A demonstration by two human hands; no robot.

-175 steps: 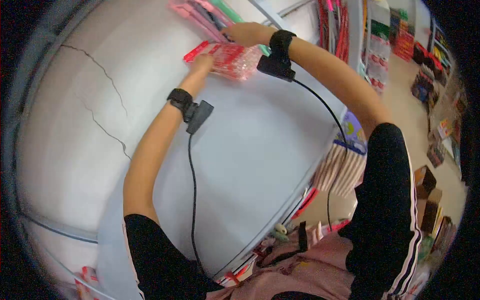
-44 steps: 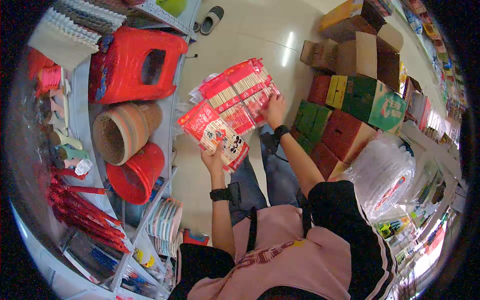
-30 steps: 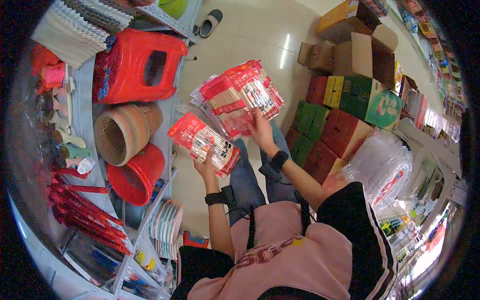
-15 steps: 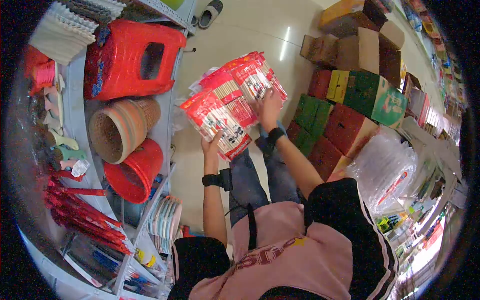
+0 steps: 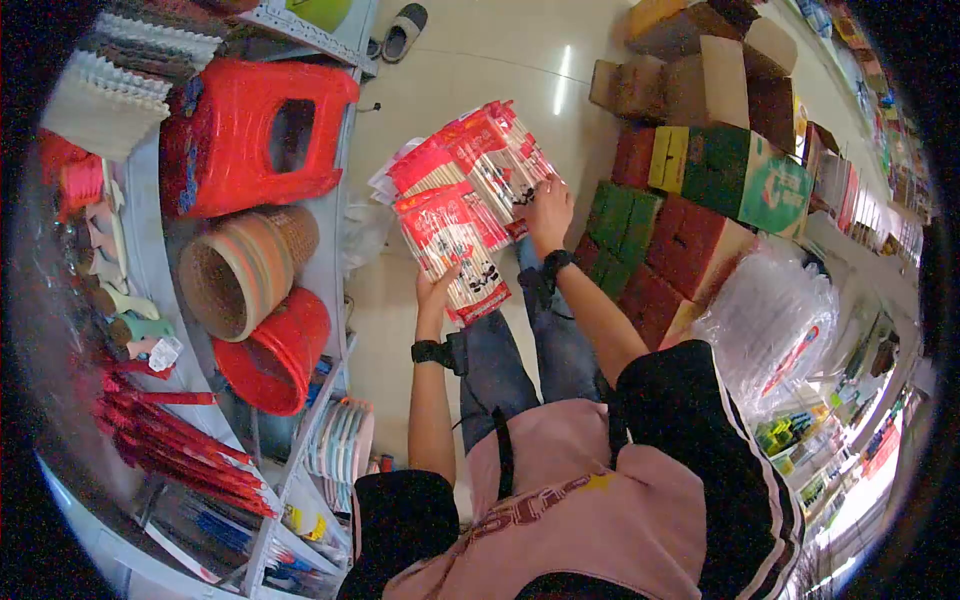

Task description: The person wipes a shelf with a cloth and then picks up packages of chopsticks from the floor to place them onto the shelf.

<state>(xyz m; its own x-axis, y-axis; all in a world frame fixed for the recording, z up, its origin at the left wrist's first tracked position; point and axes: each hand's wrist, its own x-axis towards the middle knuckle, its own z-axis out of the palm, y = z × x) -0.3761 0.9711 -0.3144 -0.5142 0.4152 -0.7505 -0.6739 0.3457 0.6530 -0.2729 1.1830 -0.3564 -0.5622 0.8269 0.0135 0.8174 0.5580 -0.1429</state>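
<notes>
Several flat packs of what look like wooden chopsticks, in clear wrap with red printed ends, are held in front of my legs. My left hand (image 5: 437, 288) is closed on the lower edge of the nearest chopstick pack (image 5: 447, 238), thumb on top. Closed on the right edge of the other chopstick packs (image 5: 496, 160) is my right hand (image 5: 549, 214). These packs are fanned and overlap, and the nearest pack lies partly over them. The fingers beneath the packs are hidden.
To the left, a shelf holds a red plastic stool (image 5: 255, 140), a woven basket (image 5: 240, 275) and a red bucket (image 5: 275, 350). Cardboard boxes (image 5: 695, 240) are stacked at right, beside a plastic-wrapped bundle (image 5: 775, 325). A slipper (image 5: 404, 33) lies on the floor ahead.
The nearest pack has shifted slightly right and turned more upright in my left hand. The packs in my right hand have moved a little left, and my right hand sits slightly lower.
</notes>
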